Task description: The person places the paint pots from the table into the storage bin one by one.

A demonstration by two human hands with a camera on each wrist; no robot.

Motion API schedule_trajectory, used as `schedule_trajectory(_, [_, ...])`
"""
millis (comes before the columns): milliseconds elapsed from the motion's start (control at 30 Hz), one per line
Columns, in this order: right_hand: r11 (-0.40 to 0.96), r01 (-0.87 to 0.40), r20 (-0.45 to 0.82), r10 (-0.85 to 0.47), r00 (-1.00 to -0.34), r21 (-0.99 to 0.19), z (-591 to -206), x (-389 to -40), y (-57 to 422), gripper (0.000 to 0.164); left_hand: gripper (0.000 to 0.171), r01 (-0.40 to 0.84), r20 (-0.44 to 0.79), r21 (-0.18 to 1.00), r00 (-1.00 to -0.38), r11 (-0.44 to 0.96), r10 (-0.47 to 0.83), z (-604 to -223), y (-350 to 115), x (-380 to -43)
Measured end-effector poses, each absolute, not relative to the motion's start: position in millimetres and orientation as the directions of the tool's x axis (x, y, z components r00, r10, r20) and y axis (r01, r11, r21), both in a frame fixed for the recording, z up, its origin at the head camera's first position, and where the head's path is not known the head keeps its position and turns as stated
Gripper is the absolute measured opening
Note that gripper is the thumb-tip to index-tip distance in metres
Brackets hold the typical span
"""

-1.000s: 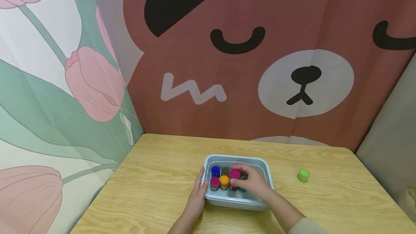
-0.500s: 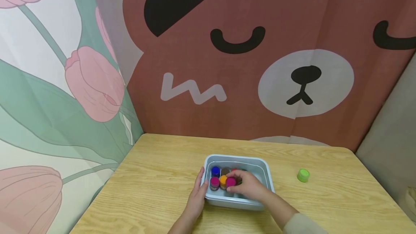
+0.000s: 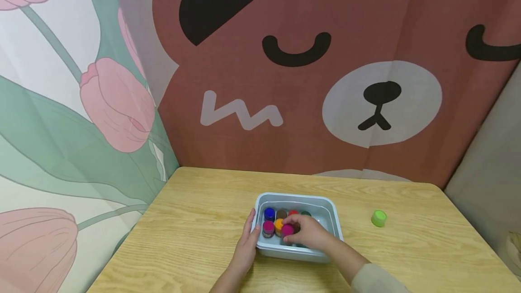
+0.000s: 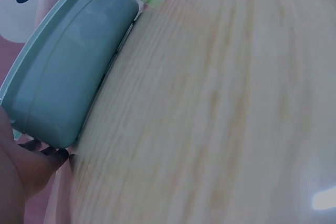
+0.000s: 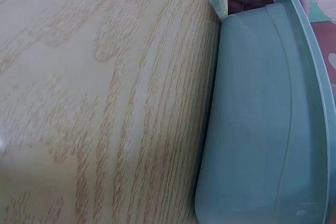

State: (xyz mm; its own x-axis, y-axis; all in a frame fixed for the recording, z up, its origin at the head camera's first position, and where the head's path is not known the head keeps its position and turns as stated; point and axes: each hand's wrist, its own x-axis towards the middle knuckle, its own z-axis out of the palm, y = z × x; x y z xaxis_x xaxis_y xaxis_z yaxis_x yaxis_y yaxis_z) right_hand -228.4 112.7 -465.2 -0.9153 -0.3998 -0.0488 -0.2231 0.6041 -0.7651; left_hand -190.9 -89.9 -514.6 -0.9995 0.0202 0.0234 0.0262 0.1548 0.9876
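Note:
A grey-blue plastic bin (image 3: 281,248) stands on the table holding several small paint jars. My right hand (image 3: 311,234) reaches over its near rim and pinches a magenta-lidded jar (image 3: 287,231) between thumb and fingers, low in the front row. That jar stands just right of an orange-lidded jar (image 3: 279,225); another magenta-lidded jar (image 3: 268,227) is farther left. Behind them are jars with blue (image 3: 269,213), brown (image 3: 281,214), red (image 3: 293,213) and dark green (image 3: 305,214) lids. My left hand (image 3: 246,243) rests against the bin's left end, fingers straight along the outside.
A green-lidded jar (image 3: 379,218) stands alone on the wood-grain table (image 3: 195,220), right of the bin. A bear-print cloth (image 3: 301,89) hangs behind the table, and a tulip-print cloth (image 3: 118,103) hangs on the left.
My right hand has brought the magenta-lidded jar down and slightly left, beside the orange-lidded one, uncovering the red and dark green lids behind. My left hand stays at the bin's end.

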Motion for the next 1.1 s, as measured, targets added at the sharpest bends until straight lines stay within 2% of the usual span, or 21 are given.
schedule_trajectory(667, [0.611,-0.205,-0.085,-0.412,-0.907,-0.765,-467.5,-232.5,111.3,0.039,0.055,0.007,0.005,0.988,-1.000,0.154,0.017,-513.5,-89.8,-189.8])
schedule_trajectory(1100, [0.573,-0.203,-0.054,-0.400,-0.915,-0.794,-466.0,-229.6,116.0,0.042,0.054,0.009,0.006,0.989,-1.000,0.149,0.018,-514.8,-89.7,-189.8])
